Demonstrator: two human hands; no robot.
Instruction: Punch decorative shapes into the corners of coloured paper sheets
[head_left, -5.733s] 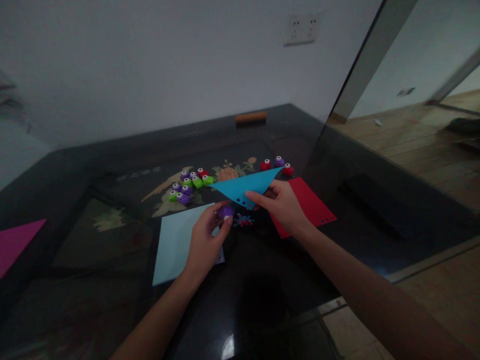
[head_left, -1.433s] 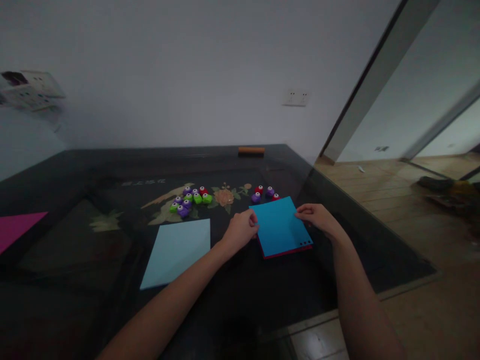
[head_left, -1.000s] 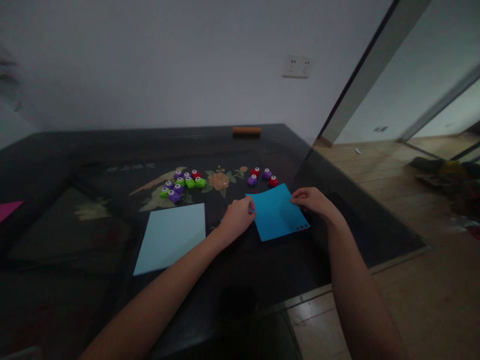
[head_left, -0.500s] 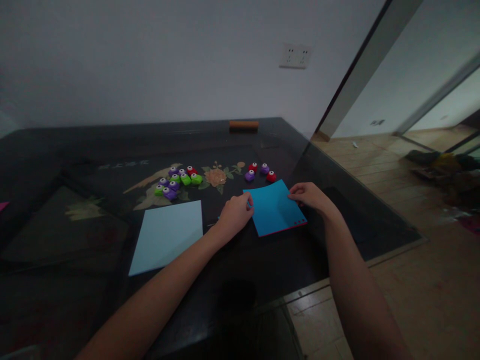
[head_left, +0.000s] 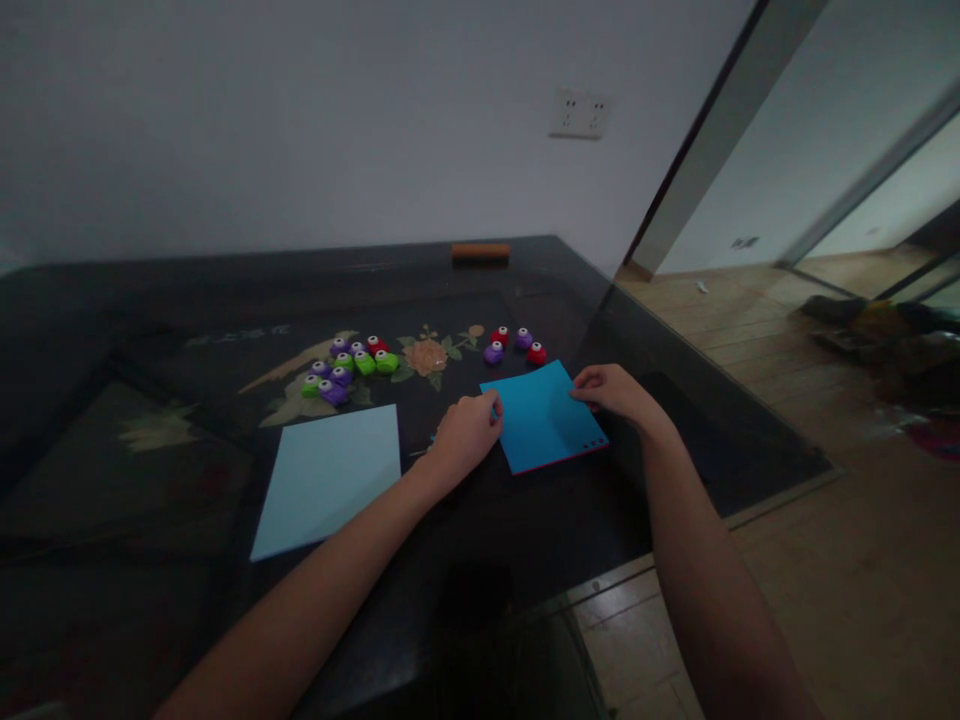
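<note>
A square blue sheet (head_left: 541, 415) with a red lower edge and a few dark dots at its near right corner sits between my hands. My left hand (head_left: 469, 432) is closed on its left edge, fingertips curled. At the right edge, my right hand (head_left: 609, 388) pinches the sheet between thumb and fingers. The sheet bows slightly across its middle. Left of my left forearm, a pale blue square board (head_left: 330, 475) lies flat on the dark table. Something small beside my left hand is mostly hidden.
Several purple, green and red pieces with white eyes (head_left: 349, 365) cluster behind the pale board. A smaller group of red and purple ones (head_left: 516, 345) lies behind the blue sheet. An orange-brown cylinder (head_left: 481, 251) rests near the wall. The table (head_left: 555, 540) ends at the right.
The whole view has shifted slightly, so everything appears a little further left. Both hands keep their hold on the blue sheet, with hardly any movement.
</note>
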